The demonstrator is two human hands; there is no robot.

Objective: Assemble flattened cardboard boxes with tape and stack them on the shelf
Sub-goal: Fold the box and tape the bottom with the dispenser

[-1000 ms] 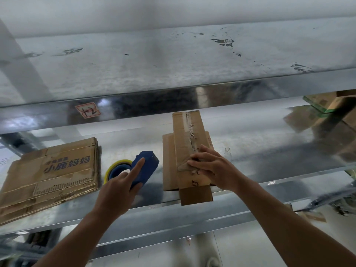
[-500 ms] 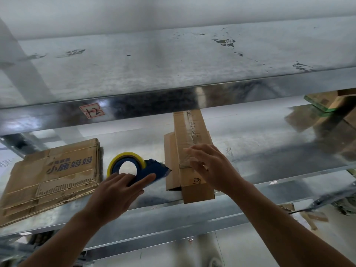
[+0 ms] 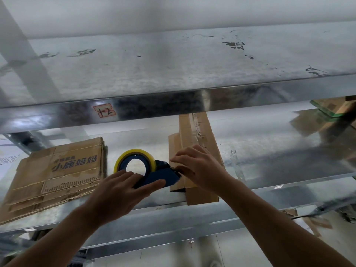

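Galvanised steel shelf [image 3: 279,151], scuffed and mirror-bright, on which cardboard is laid.
Flattened corrugated cardboard [image 3: 55,174] is stacked at the left. Beside it a blue tape dispenser [image 3: 154,176] with a yellowish roll is gripped by the left hand [image 3: 119,191], fingers wrapped over its handle. At its nose, over the narrow boxes [image 3: 196,135], the right hand [image 3: 200,166] is arched, fingertips drawn together. What is pinched cannot be told.

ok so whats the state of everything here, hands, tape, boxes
left hand, gripping the tape dispenser's blue body
tape dispenser, held low, nose at the narrow box's side
right hand, on the narrow box, fingertips at the dispenser's nose; grip unclear
narrow box, lying on another carton, front end overhanging the shelf edge
flattened cardboard stack, lying flat, untouched
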